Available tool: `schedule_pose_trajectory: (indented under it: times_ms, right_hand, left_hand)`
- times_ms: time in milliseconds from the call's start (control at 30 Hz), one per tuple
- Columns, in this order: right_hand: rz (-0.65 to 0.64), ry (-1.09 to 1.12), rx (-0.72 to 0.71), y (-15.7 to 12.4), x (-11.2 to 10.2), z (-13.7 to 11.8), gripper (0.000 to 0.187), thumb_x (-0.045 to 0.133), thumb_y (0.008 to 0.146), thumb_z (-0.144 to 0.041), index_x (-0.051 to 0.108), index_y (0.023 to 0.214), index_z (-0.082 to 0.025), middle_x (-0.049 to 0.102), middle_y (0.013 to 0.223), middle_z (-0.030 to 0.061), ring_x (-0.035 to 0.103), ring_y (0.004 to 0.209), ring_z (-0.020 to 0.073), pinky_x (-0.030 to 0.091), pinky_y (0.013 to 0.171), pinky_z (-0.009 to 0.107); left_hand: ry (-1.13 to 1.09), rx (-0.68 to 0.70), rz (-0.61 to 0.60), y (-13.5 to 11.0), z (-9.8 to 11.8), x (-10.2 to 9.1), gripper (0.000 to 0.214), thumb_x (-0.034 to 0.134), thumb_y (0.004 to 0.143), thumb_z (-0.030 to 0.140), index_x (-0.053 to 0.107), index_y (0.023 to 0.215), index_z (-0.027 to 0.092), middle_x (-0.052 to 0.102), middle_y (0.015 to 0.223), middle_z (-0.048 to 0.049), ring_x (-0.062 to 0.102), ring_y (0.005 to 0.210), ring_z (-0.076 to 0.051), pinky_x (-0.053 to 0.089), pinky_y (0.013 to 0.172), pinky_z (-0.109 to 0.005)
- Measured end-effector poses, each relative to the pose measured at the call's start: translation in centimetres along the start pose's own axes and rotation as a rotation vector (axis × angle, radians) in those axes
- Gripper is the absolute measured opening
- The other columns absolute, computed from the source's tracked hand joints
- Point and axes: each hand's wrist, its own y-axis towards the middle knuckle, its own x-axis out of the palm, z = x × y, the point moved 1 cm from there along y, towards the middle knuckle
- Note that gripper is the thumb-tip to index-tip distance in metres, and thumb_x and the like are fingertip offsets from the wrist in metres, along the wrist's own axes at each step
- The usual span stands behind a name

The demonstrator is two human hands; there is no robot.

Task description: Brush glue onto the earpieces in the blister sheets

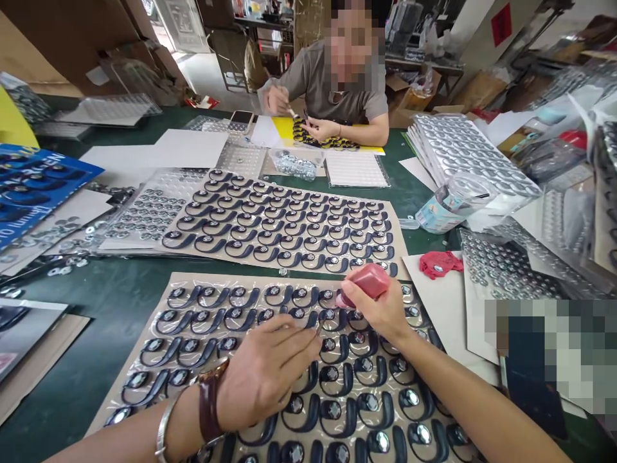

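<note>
My right hand (383, 312) is wrapped around a small red squeeze bottle (369, 281), its nozzle pointing down and left at a sheet of parts. My left hand (270, 373), palm down, has its fingers drawn together over the same sheet. A thin pointed tip (319, 326) shows at those fingertips; what it belongs to is hidden. Rows of dark hook-shaped pieces (340, 347), each with a shiny round stud, lie on the brown, film-covered sheet (166, 292). Both hands are near the sheet's upper middle rows.
Behind lies a second brown sheet (398, 238) of similar pieces. Trays of shiny studs (154, 212) are at left, more studs (511, 263) at right. A plastic cup (446, 202) and red cloth (441, 263) are at right. Opposite, a person (308, 77) works at yellow card.
</note>
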Motion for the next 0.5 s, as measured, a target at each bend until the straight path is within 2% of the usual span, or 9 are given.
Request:
schedule_pose_trajectory:
  times_ms: [267, 500]
  right_hand:
    - [-0.012, -0.049, -0.061, -0.7, 0.3, 1.0, 0.009, 0.064, 0.083, -0.028, 0.061, 0.085, -0.020, 0.069, 0.063, 0.0008, 0.066, 0.055, 0.0163, 0.054, 0.054, 0.026]
    - [-0.012, -0.167, -0.098, -0.5, 0.4, 1.0, 0.009, 0.065, 0.082, -0.029, 0.063, 0.082, -0.020, 0.069, 0.064, 0.0000, 0.066, 0.057, 0.0157, 0.053, 0.057, 0.026]
  left_hand:
    - [0.157, 0.123, -0.026, 0.8, 0.3, 0.8, 0.034, 0.029, 0.093, 0.006, 0.062, 0.102, 0.005, 0.069, 0.098, -0.0120, 0.065, 0.088, -0.019, 0.053, 0.080, -0.036]
    - [0.377, 0.264, -0.130, -0.6, 1.8, 2.9, 0.035, 0.037, 0.088, 0.009, 0.060, 0.109, -0.006, 0.062, 0.107, -0.0242, 0.062, 0.099, -0.032, 0.050, 0.088, -0.045]
